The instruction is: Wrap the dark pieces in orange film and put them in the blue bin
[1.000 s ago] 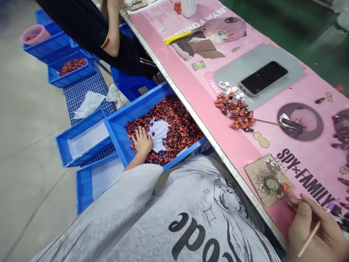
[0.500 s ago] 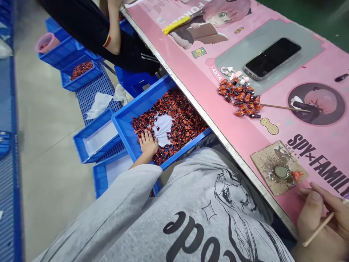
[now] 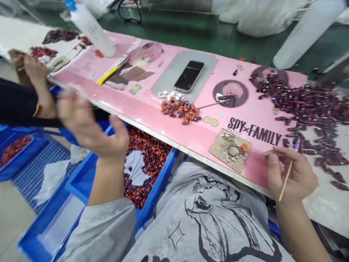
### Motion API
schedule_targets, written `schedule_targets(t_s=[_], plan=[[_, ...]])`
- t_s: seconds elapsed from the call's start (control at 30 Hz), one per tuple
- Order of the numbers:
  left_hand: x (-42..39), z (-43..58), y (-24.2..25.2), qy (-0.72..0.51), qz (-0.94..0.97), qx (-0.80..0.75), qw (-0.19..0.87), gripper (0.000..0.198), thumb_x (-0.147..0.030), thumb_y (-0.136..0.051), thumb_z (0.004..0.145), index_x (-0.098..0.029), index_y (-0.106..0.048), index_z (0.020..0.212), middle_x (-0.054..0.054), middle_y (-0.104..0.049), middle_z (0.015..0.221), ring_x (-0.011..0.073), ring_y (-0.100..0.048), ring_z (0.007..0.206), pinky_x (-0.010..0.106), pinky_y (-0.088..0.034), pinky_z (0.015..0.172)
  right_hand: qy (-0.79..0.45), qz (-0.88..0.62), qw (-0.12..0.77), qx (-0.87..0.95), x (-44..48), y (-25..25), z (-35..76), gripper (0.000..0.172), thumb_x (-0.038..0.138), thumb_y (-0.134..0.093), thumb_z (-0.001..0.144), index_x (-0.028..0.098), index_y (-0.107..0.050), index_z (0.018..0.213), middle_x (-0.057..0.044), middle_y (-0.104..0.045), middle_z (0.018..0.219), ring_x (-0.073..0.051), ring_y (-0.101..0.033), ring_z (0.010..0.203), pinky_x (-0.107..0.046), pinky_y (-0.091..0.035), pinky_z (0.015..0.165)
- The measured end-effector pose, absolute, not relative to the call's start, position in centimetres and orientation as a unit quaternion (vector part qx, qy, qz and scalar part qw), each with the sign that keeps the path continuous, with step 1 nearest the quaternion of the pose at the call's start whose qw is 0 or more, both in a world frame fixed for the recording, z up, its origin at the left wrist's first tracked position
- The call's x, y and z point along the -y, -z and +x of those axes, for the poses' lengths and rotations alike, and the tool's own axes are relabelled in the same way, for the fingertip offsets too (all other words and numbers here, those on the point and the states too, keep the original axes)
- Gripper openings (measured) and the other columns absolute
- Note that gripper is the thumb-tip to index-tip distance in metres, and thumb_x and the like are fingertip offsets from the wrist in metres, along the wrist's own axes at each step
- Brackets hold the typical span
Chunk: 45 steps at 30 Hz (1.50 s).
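My left hand (image 3: 89, 123) is raised over the near wall of a blue plastic tray (image 3: 163, 174), blurred, fingers apart, with nothing visible in it. The tray holds a heap of small orange-and-dark wrapped pieces (image 3: 147, 156) around a white cloth patch (image 3: 133, 169). My right hand (image 3: 290, 171) rests at the edge of a pink printed mat (image 3: 174, 80), pinching a thin wooden stick (image 3: 285, 182). A dark red heap of pieces (image 3: 308, 105) lies just beyond it. A smaller orange pile (image 3: 180, 111) sits mid-mat.
A smartphone (image 3: 189, 76) lies on a grey patch of the mat, and a second stick (image 3: 212, 104) lies nearby. A white bottle (image 3: 89, 29) stands at the far end. A co-worker's hand (image 3: 35, 71) works at the left. More blue trays (image 3: 19, 151) stand low on the left.
My left hand has lifted out of the tray's pieces and is now above its wall. The view has swung left, showing the mat crosswise. My right hand still holds the stick.
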<state>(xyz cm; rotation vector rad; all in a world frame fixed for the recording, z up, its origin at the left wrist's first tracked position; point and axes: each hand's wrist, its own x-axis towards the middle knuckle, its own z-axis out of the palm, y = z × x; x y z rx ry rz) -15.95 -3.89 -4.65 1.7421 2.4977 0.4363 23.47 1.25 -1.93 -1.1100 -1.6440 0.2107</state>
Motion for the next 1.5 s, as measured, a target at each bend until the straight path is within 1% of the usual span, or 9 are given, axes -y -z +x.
schedule_targets(t_s=[0.13,0.33,0.57,0.67,0.8,1.17,1.23,1.37,1.5], plan=[[-0.6,-11.6,0.2,-0.204,0.666,-0.717,-0.003,0.035,-0.036,-0.056,0.094,-0.02,-0.07,0.123,0.014,-0.074,0.117,0.0283,-0.07,0.108,0.039,-0.057,0.092,-0.141,-0.463,0.611,0.627,-0.9,0.9,23.4,0.02,0.023,-0.066,0.093,0.018,-0.068,0.113,-0.005,-0.074,0.079,-0.015,-0.071,0.065,-0.027,-0.058,0.063],[-1.7,-6.6,-2.4,-0.248,0.769,-0.588,-0.045,0.021,-0.024,-0.055,0.095,-0.016,-0.074,0.097,0.009,-0.076,0.09,0.0228,-0.073,0.082,0.032,-0.058,0.071,-0.224,-0.476,0.666,0.528,0.4,-0.9,23.6,0.025,0.038,-0.056,0.102,0.02,-0.069,0.112,-0.003,-0.072,0.076,-0.014,-0.066,0.062,-0.027,-0.054,0.055],[-5.4,-1.5,-2.7,-0.196,0.879,-0.435,0.013,0.024,-0.023,-0.055,0.096,-0.018,-0.074,0.109,0.01,-0.076,0.102,0.0244,-0.073,0.092,0.033,-0.059,0.077,-0.332,-0.53,0.631,0.46,1.7,-0.8,25.9,0.034,0.047,-0.059,0.099,0.023,-0.073,0.118,0.008,-0.042,0.045,-0.009,-0.037,0.039,-0.023,-0.033,0.042],[-10.4,2.6,-3.9,-0.129,0.912,-0.389,0.032,0.031,-0.019,-0.051,0.095,-0.018,-0.071,0.12,0.012,-0.073,0.112,0.0274,-0.071,0.1,0.036,-0.057,0.078,-0.344,-0.543,0.626,0.442,1.8,-0.5,26.1,0.036,0.053,-0.063,0.094,0.022,-0.077,0.106,0.003,-0.054,0.056,-0.01,-0.045,0.048,-0.024,-0.038,0.046],[-14.7,9.9,-4.8,-0.07,0.915,-0.396,0.03,0.024,-0.019,-0.052,0.096,-0.015,-0.07,0.112,0.013,-0.071,0.111,0.0257,-0.069,0.1,0.034,-0.053,0.08,-0.371,-0.523,0.646,0.414,2.7,-0.4,26.0,0.036,0.053,-0.064,0.094,0.021,-0.079,0.099,-0.003,-0.066,0.075,-0.01,-0.053,0.056,-0.023,-0.044,0.048],[-13.7,13.5,-3.7,-0.054,0.902,-0.421,0.079,0.032,-0.001,-0.042,0.094,-0.006,-0.071,0.107,0.019,-0.071,0.108,0.0264,-0.067,0.106,0.035,-0.051,0.083,-0.354,-0.573,0.606,0.424,3.8,-0.3,27.5,0.029,0.048,-0.071,0.09,0.02,-0.074,0.084,-0.001,-0.065,0.072,-0.009,-0.054,0.057,-0.02,-0.044,0.05],[-12.2,10.8,-4.2,-0.1,0.891,-0.43,0.108,0.026,-0.003,-0.049,0.09,-0.008,-0.072,0.102,0.016,-0.072,0.104,0.0252,-0.067,0.101,0.035,-0.051,0.085,-0.38,-0.55,0.597,0.443,2.8,-0.6,26.8,0.031,0.049,-0.068,0.093,0.02,-0.073,0.083,-0.001,-0.065,0.072,-0.009,-0.054,0.057,-0.02,-0.044,0.051],[-7.6,4.6,-4.7,-0.38,0.779,-0.435,0.246,0.018,-0.008,-0.06,0.084,-0.017,-0.074,0.091,0.002,-0.069,0.077,0.0156,-0.064,0.074,0.03,-0.054,0.074,-0.417,-0.528,0.544,0.501,1.1,-0.8,24.0,0.03,0.044,-0.063,0.096,0.018,-0.071,0.084,-0.002,-0.069,0.075,-0.009,-0.057,0.056,-0.021,-0.048,0.053],[-3.1,0.9,-4.1,-0.525,0.592,-0.474,0.386,0.013,-0.017,-0.074,0.081,-0.022,-0.08,0.091,0.002,-0.071,0.086,0.0144,-0.068,0.074,0.027,-0.056,0.064,-0.432,-0.511,0.513,0.538,0.1,-0.1,20.9,0.02,0.035,-0.064,0.093,0.018,-0.067,0.084,-0.001,-0.07,0.072,-0.011,-0.063,0.058,-0.022,-0.051,0.054]])
